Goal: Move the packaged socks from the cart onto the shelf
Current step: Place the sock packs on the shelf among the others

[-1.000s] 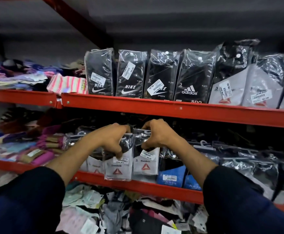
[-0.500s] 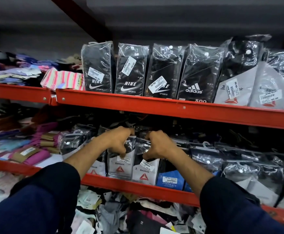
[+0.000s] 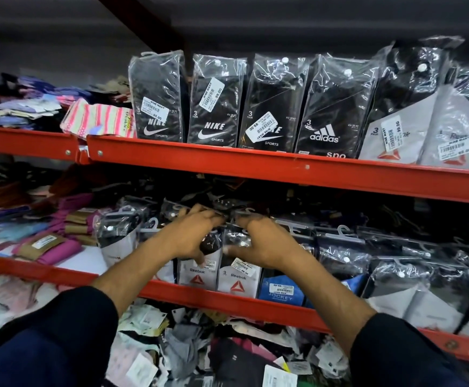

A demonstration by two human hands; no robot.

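Two Reebok sock packs stand side by side on the middle shelf (image 3: 171, 293), behind its red front rail. My left hand (image 3: 191, 236) grips the top of the left Reebok pack (image 3: 197, 275), fingers over its back and thumb in front. My right hand (image 3: 264, 243) holds the top of the right Reebok pack (image 3: 238, 282) the same way. Both packs are upright and touch each other. A blue Jockey pack (image 3: 279, 291) stands just right of them. The cart is out of view.
The upper shelf (image 3: 255, 169) carries an upright row of Nike (image 3: 216, 107), Adidas (image 3: 331, 113) and Reebok packs. Bagged socks with hangers (image 3: 395, 261) fill the middle shelf's right side, loose coloured socks (image 3: 54, 244) its left. A jumbled pile of socks (image 3: 199, 353) lies below.
Both hands have pushed the two Reebok packs further back onto the middle shelf, and the fingers now reach further over the tops. The view has shifted slightly.
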